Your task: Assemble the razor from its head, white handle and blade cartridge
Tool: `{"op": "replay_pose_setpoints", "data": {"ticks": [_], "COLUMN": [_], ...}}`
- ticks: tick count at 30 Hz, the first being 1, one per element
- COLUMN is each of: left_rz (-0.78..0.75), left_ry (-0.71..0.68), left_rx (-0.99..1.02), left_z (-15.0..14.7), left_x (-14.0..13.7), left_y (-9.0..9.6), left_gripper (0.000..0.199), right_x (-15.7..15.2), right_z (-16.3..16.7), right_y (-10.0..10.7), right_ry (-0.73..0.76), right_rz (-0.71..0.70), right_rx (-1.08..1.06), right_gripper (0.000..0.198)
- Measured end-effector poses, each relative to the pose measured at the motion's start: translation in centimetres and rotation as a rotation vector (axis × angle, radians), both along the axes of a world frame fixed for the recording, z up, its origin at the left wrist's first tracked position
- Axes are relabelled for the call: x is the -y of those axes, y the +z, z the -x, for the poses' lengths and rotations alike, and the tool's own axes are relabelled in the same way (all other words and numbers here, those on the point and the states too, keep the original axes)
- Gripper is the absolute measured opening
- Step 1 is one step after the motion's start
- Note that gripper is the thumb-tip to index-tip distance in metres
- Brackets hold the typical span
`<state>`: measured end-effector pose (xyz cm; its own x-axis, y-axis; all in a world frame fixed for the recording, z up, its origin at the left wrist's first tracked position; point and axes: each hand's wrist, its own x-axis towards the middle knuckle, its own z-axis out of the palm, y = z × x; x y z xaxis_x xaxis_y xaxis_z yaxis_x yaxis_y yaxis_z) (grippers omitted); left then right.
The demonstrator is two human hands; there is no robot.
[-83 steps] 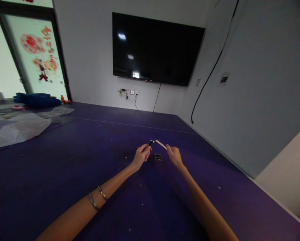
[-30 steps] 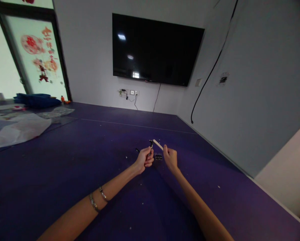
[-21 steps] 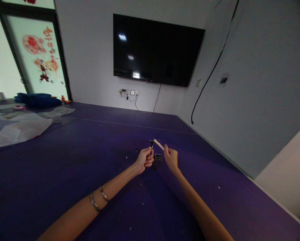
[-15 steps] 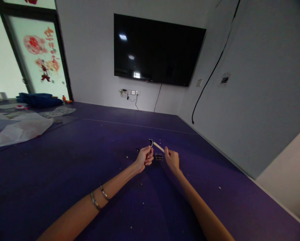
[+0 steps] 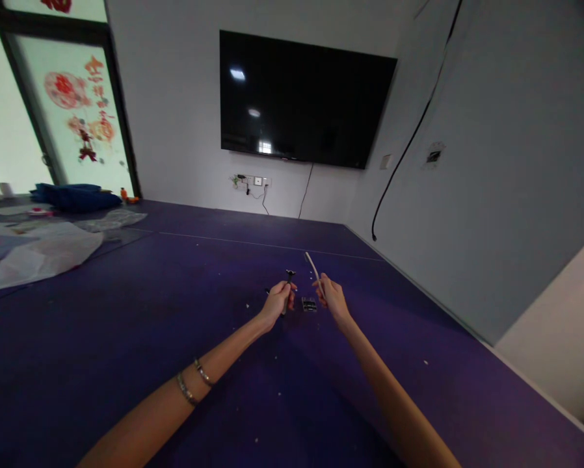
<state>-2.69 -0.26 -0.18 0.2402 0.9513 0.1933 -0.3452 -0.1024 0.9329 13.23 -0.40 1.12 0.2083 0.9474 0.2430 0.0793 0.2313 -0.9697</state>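
Note:
My left hand [image 5: 275, 304] is closed around the handle of a dark razor [image 5: 290, 276], whose T-shaped head points up and away from me. In my right hand [image 5: 333, 299] is a slim white toothbrush [image 5: 313, 268], held near its lower end and tilted up to the left. Its head stands apart from the razor. Between and just below the hands, a small clear case with dark pieces inside [image 5: 309, 305] lies on the purple floor surface [image 5: 214, 364]. A small dark item [image 5: 267, 291] shows partly behind my left hand.
Several white crumbs are scattered over the purple surface. Clear plastic sheeting [image 5: 53, 250] and a folded blue cloth [image 5: 75, 196] lie at the far left. A black cable [image 5: 402, 159] hangs down the right wall, and a television [image 5: 302, 97] is mounted ahead.
The toothbrush has swung from pointing at the razor head to a steeper upward angle, away from it. My left hand has shifted slightly left and turned the razor head.

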Motion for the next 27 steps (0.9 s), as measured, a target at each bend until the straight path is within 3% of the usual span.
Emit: {"op": "replay_pose_setpoints", "data": {"ticks": [8,14,24,27], "left_rz": [-0.030,-0.060,-0.405,-0.537], "left_ry": [0.076,0.014,0.079,0.078], "left_rx": [0.088,0.030,-0.288,-0.433], "left_z": [0.5,0.9,2.6,3.0], "left_x": [-1.5,-2.3,-2.2,-2.3], "left_y": [-0.4,-0.7,-0.2,-0.1], "left_gripper": [0.011,0.015,0.014,0.017], "right_x": [2.0,2.4,3.5,4.2], "right_z": [1.2,0.9,-1.8,-2.3], "right_y": [3.6,4.1,4.9,5.1], "right_ry": [0.134,0.177,0.085,0.142], "right_rz": [-0.037,-0.082,-0.287,-0.313], "right_rx": [0.077,0.211,0.545,0.642], "right_gripper": [0.042,0.050,0.042,0.038]}}
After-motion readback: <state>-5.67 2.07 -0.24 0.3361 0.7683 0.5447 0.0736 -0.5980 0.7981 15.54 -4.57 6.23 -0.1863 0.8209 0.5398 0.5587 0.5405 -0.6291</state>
